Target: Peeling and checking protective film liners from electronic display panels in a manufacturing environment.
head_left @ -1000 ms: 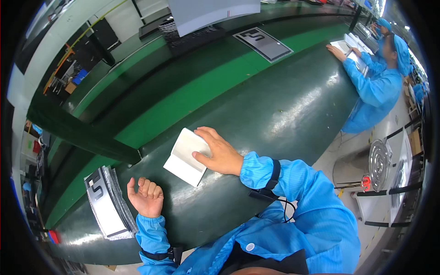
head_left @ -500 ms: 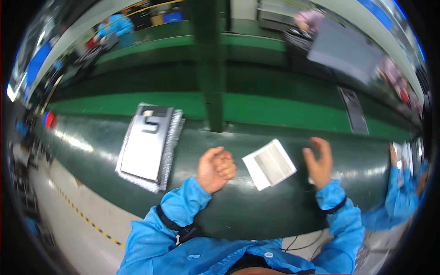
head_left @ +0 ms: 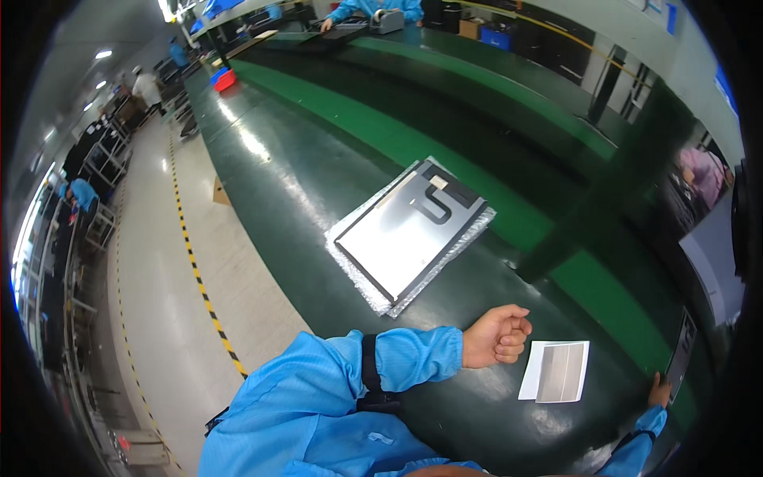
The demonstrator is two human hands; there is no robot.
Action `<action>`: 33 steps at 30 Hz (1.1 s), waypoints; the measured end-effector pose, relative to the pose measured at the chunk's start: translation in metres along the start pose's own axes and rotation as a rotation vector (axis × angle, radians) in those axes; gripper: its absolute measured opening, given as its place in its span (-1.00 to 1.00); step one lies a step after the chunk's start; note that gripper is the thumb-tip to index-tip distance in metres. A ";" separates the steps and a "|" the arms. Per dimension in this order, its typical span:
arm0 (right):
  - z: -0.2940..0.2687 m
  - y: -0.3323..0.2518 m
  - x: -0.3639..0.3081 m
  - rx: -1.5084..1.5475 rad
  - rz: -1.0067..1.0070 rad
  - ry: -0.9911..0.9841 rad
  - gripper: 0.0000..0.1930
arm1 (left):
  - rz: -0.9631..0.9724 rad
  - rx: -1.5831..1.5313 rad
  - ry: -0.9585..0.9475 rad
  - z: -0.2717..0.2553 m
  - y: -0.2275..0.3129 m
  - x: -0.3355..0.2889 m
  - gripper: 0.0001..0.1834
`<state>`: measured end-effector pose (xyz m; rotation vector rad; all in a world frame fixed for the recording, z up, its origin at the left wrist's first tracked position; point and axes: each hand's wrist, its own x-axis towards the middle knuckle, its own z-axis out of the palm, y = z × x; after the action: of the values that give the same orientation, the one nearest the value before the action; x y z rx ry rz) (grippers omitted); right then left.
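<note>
Since it looks thin, the grey panel (head_left: 681, 355) by the far edge of the table (head_left: 294, 234) probably handles stiff and fragile; take opposite rims. Your right hand (head_left: 659, 392) is at its near end, finger spread unclear; your left hand (head_left: 498, 338) curls loosely, seemingly empty, beside the pale booklet (head_left: 559, 372).

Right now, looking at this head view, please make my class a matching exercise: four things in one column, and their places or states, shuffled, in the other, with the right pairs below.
Column one
1. Left hand
2. Right hand
3. Silver panel
4. Red container

Column two
A. Lying on clear wrap
B. Toward the far end of the green table
C. Curled into a loose fist, beside the white and grey paper
D. At the near end of a grey panel by the picture's right edge

Right pairs: 1-C, 2-D, 3-A, 4-B
</note>
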<state>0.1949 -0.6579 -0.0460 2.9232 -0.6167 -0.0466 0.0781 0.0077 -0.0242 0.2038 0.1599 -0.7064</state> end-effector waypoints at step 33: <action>-0.026 -0.013 0.019 -0.030 -0.357 0.151 -0.67 | -0.050 0.083 0.006 0.001 0.003 -0.006 -0.58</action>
<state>0.2195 -0.6500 -0.0222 2.9334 -0.0676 0.1212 0.0753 0.0135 -0.0220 0.2823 0.1414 -0.7626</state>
